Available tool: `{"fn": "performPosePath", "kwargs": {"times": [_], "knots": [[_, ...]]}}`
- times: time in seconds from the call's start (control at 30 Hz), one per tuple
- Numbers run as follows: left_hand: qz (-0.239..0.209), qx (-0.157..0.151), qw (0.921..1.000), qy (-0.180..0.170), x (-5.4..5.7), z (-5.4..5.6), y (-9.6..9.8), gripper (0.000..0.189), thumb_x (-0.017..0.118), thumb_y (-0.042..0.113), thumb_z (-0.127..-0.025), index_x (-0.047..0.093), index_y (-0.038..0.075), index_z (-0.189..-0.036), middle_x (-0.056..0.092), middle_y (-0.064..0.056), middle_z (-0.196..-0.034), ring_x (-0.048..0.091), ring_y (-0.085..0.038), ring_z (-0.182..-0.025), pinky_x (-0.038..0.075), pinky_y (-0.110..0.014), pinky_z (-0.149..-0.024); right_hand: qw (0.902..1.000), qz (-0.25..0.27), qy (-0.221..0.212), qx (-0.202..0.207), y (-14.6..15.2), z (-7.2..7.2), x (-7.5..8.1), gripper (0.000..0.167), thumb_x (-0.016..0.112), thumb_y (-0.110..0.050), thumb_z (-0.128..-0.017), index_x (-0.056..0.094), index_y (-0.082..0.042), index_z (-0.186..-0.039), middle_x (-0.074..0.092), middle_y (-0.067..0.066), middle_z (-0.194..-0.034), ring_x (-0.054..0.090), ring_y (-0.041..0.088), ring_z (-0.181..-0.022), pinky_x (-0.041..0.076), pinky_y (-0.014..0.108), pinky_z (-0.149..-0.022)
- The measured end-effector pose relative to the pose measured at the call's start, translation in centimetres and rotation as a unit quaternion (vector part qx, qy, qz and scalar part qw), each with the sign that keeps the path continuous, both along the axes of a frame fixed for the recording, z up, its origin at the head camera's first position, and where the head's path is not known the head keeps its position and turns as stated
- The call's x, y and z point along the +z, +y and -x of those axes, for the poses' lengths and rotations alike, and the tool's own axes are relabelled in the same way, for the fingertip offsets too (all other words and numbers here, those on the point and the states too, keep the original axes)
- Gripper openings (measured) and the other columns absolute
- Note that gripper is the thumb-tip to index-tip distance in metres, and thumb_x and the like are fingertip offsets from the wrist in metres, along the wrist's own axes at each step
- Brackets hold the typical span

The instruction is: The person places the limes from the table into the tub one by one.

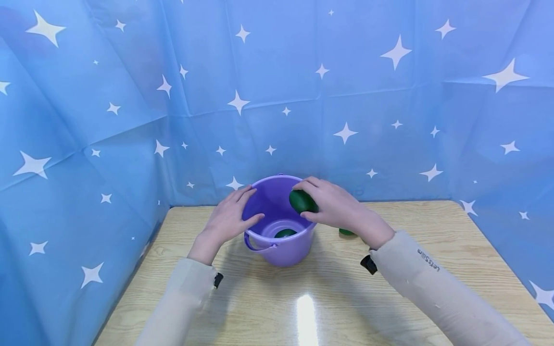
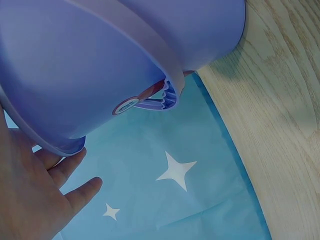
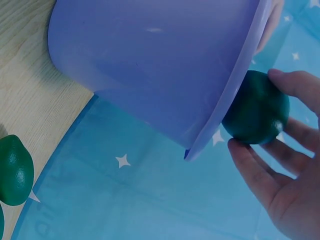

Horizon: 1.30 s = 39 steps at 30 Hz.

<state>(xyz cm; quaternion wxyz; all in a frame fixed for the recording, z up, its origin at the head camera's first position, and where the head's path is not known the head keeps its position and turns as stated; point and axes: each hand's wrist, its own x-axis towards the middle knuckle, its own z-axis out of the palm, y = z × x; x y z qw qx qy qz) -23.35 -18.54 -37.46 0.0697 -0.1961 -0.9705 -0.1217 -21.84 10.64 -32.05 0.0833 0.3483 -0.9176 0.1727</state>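
Observation:
In the head view my right hand point(image 1: 331, 204) holds a dark green lime point(image 1: 302, 202) between thumb and fingers, at the right side of the purple bucket's point(image 1: 277, 252) opening. The right wrist view has this lime point(image 3: 260, 107) right by the rim, gripped by the fingertips. Inside the bucket, another green lime point(image 1: 285, 233) lies on the bottom, partly hidden by the front wall. My left hand point(image 1: 227, 216) is at the bucket's left rim, thumb and fingers spread. From the left wrist, its fingers point(image 2: 67, 167) show right at the rim's edge.
More green limes point(image 3: 16, 170) lie on the wooden table point(image 1: 415, 269), right of the bucket and partly covered by my right arm in the head view. The bucket's handle point(image 1: 255, 245) hangs down at its front left. A blue star-patterned cloth point(image 1: 294, 139) stands behind and beside the table.

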Motion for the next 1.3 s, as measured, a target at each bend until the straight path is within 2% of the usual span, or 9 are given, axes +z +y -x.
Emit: {"fn": "performPosePath", "kwargs": {"times": [0.83, 1.1, 1.3], "knots": [[0.000, 0.000, 1.0000, -0.003, -0.09, -0.01, -0.06, 0.081, 0.053, 0.066, -0.092, 0.036, 0.018, -0.155, 0.032, -0.004, -0.163, 0.032, -0.034, -0.150, 0.031, -0.054, -0.121, 1.0000, -0.001, -0.001, 0.001, -0.07, -0.16, -0.20, 0.061, 0.077, -0.028, -0.086, 0.054, -0.012, -0.139, 0.057, 0.010, -0.138, 0.061, 0.032, -0.117, 0.054, 0.048, -0.096], [0.002, -0.002, 1.0000, 0.001, -0.04, 0.06, 0.04, 0.081, 0.053, 0.065, -0.092, 0.036, 0.017, -0.155, 0.033, -0.006, -0.163, 0.033, -0.034, -0.149, 0.032, -0.055, -0.121, 1.0000, 0.003, 0.002, 0.004, 0.07, 0.06, -0.29, 0.060, 0.076, -0.027, -0.087, 0.053, -0.009, -0.140, 0.056, 0.010, -0.140, 0.058, 0.033, -0.126, 0.051, 0.050, -0.105], [-0.002, -0.006, 1.0000, 0.000, 0.05, 0.02, 0.26, 0.080, 0.054, 0.063, -0.092, 0.036, 0.017, -0.155, 0.034, -0.006, -0.162, 0.032, -0.033, -0.150, 0.032, -0.055, -0.121, 1.0000, 0.002, 0.006, 0.004, 0.17, 0.06, -0.35, 0.060, 0.076, -0.027, -0.086, 0.054, -0.009, -0.139, 0.057, 0.010, -0.138, 0.060, 0.033, -0.124, 0.052, 0.050, -0.103]]}}
